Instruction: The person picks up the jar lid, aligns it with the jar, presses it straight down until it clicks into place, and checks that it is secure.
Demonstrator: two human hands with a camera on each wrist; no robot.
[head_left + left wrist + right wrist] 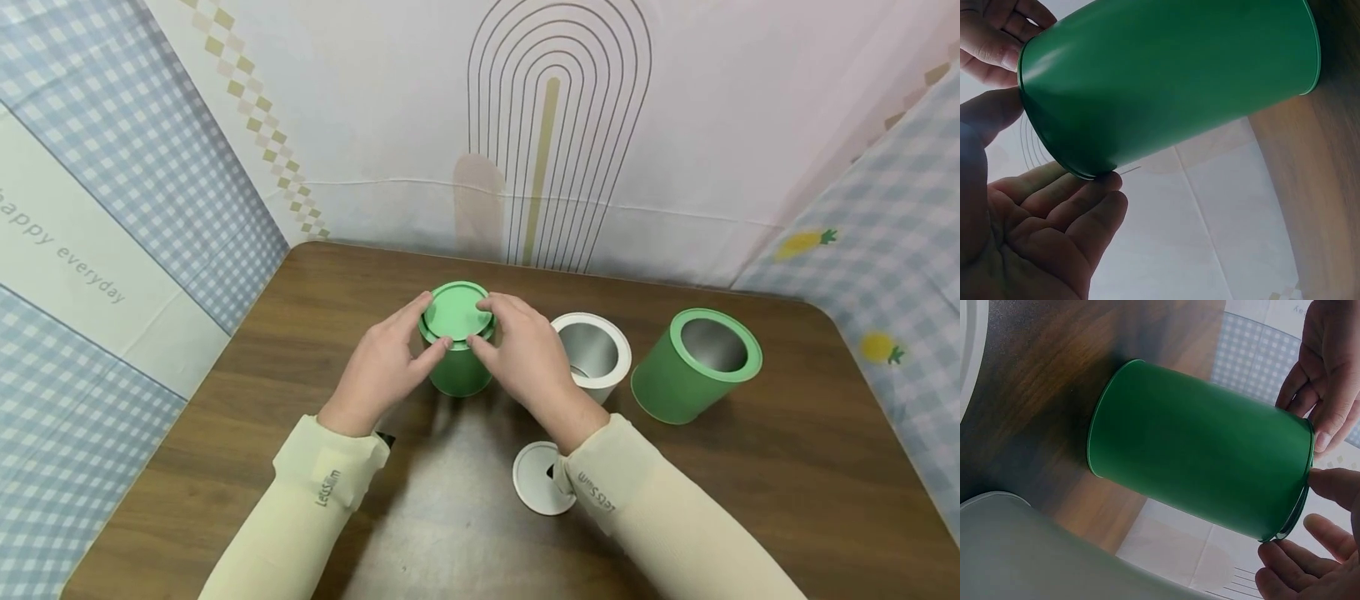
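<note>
A green can [460, 375] stands upright on the table, a green round lid [456, 311] at its top. My left hand [382, 367] grips the lid's left edge, thumb at the near side and fingers at the far side. On the opposite edge, my right hand [528, 350] holds it the same way. In the right wrist view, the lid sits slightly tilted, with a narrow dark gap at the can's rim beside the right fingertips [1272, 553]. Seen from the left wrist, the can's smooth green wall [1179, 69] fills the view and the lid's top is hidden.
Just right of my right hand is an open white can [621, 354], partly covered by that hand. Farther right stands an open green can [667, 383]. A white round lid [536, 479] lies flat on the wooden table [247, 350], partly under the right sleeve. Printed cloth hangs behind.
</note>
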